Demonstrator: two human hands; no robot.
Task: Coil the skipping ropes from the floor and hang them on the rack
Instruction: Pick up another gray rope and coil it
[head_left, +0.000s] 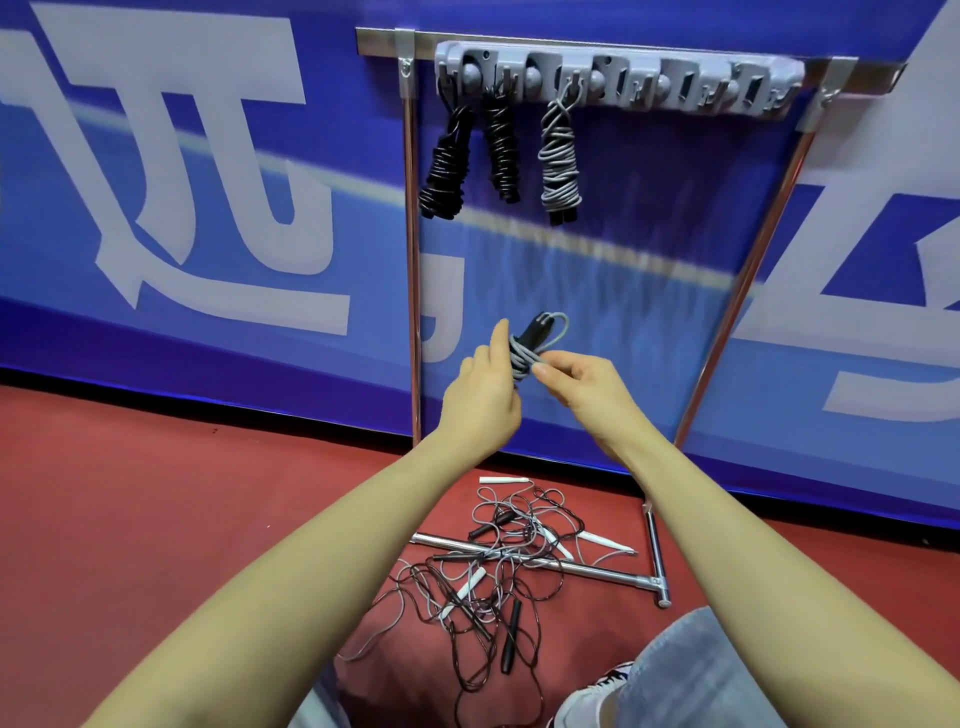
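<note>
A grey skipping rope (530, 347) with black handles is wound into a bundle in front of the rack. My left hand (480, 392) grips the bundle from the left. My right hand (576, 382) pinches the grey cord on its right side. The grey hook rack (618, 78) sits on top of a metal frame. On its left hooks hang two black coiled ropes (470, 156) and one grey coiled rope (560, 156). Several loose ropes (498, 561) with black and white handles lie tangled on the red floor below.
The metal frame's legs (413, 260) stand against a blue banner wall (208, 182). Its base bars (597, 571) lie on the floor under the tangle. My knee in jeans (691, 675) and a shoe (592, 696) are at the lower right. The rack's right hooks hold nothing.
</note>
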